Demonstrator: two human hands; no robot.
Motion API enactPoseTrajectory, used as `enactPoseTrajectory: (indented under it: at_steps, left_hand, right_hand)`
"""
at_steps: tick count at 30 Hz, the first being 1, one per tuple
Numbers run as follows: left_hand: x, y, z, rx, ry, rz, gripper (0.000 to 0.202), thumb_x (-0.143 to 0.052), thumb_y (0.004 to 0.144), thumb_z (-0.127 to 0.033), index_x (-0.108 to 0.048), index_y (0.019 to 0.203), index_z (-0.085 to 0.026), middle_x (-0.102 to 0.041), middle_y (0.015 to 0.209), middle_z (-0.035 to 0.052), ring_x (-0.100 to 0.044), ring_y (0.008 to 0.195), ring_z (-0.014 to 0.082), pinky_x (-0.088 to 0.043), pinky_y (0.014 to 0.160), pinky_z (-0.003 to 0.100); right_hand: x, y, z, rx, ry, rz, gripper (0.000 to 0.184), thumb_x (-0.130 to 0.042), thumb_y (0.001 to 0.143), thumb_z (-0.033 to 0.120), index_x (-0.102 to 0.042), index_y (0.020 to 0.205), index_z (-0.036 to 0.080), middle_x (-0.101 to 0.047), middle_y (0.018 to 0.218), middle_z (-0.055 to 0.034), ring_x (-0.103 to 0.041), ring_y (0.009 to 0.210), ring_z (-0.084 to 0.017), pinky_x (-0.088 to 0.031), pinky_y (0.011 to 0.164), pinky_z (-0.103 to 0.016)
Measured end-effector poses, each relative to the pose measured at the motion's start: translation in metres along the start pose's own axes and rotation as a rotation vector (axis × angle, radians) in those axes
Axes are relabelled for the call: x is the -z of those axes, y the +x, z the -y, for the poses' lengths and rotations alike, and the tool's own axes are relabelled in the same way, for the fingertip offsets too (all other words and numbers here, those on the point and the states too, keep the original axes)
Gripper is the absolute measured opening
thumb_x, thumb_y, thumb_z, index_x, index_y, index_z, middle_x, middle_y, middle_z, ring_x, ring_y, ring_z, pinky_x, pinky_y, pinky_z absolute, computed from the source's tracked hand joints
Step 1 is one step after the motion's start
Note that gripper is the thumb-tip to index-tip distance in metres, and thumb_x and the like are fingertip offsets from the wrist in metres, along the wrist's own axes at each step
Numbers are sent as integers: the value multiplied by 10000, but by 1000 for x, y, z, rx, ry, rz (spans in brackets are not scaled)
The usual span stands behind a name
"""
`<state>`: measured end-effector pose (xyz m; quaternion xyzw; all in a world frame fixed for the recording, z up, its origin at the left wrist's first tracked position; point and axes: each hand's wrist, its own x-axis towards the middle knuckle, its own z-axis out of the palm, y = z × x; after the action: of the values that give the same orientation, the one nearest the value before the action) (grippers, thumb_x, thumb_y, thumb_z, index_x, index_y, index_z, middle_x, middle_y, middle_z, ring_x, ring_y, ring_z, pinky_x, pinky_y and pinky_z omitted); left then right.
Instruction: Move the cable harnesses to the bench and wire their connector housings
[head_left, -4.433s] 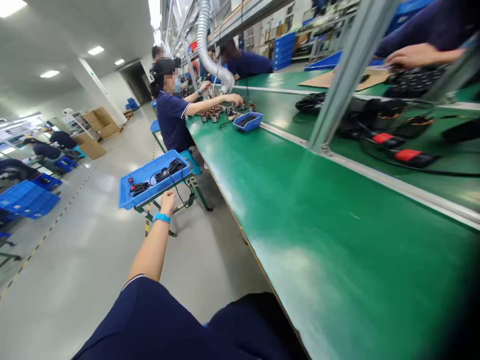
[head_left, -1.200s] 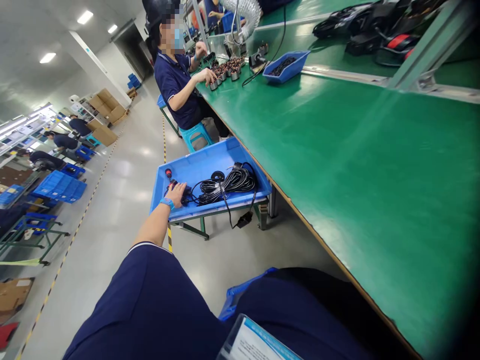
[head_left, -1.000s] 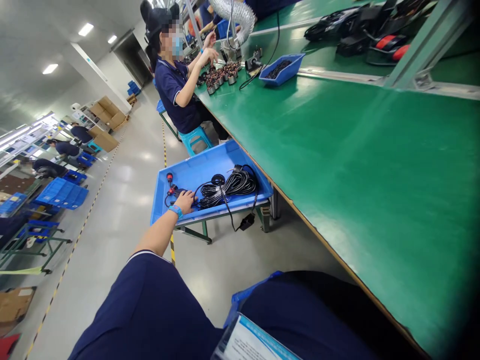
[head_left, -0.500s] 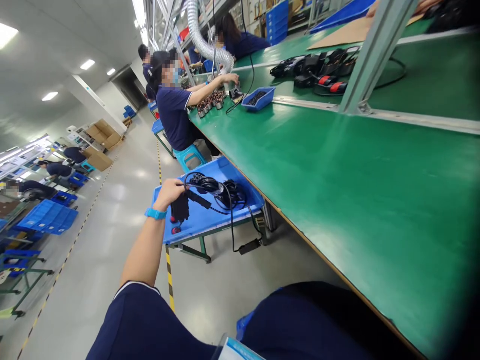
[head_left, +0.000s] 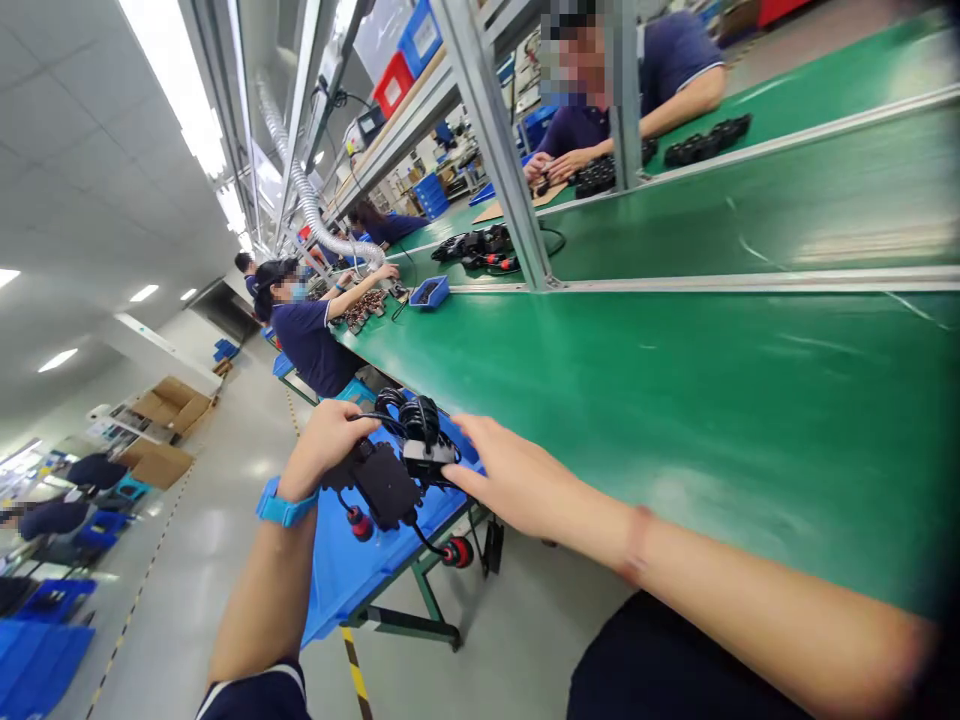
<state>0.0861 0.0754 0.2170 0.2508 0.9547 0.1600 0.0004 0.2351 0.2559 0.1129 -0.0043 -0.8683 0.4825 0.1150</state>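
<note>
My left hand [head_left: 330, 440] is closed on a black cable [head_left: 381, 418], with a flat black box [head_left: 386, 485] hanging below it. Two round connectors with red rings, a left one [head_left: 360, 523] and a right one [head_left: 457, 551], dangle from short leads. Beside the box is a coiled black cable bundle [head_left: 420, 418] with a smaller black block [head_left: 427, 460] in front, its face shining grey. My right hand [head_left: 502, 470] is at the right side of the bundle, thumb and fingers apart; its thumb tip meets or nearly meets the small block.
Beneath the parts is a blue tray [head_left: 337, 575] on a green-legged trolley [head_left: 412, 625]. A long green bench [head_left: 600, 400] runs along the right, with metal posts [head_left: 502, 150], a small blue bin [head_left: 429, 293] and black cabled parts [head_left: 480, 245]. Co-workers sit across and farther along.
My right hand has come into view and reached the cable bundle. My left hand has lifted the cable and box closer. The view has swung right, showing a co-worker across the bench.
</note>
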Motion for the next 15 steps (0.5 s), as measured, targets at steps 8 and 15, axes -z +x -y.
enactPoseTrajectory:
  at_steps: [8, 15]
  left_hand:
    - [0, -17, 14, 76, -236, -74, 249, -680, 604, -393, -632, 553, -153, -522, 498, -30, -432, 508, 99, -319, 493, 224]
    - [45, -21, 32, 81, -504, -468, 166, -678, 509, -297, -585, 486, -161, -547, 479, -29, -454, 473, 94, -332, 465, 217]
  right_hand:
    - [-16, 59, 8, -136, 350, -60, 110, -640, 783, 222, -566, 823, 150, -648, 860, -98, -622, 819, -250, -467, 696, -298]
    - [6, -31, -24, -300, 1033, -253, 179, -533, 648, 240, -501, 817, 191, -588, 763, -21, -459, 517, -92, -322, 448, -193]
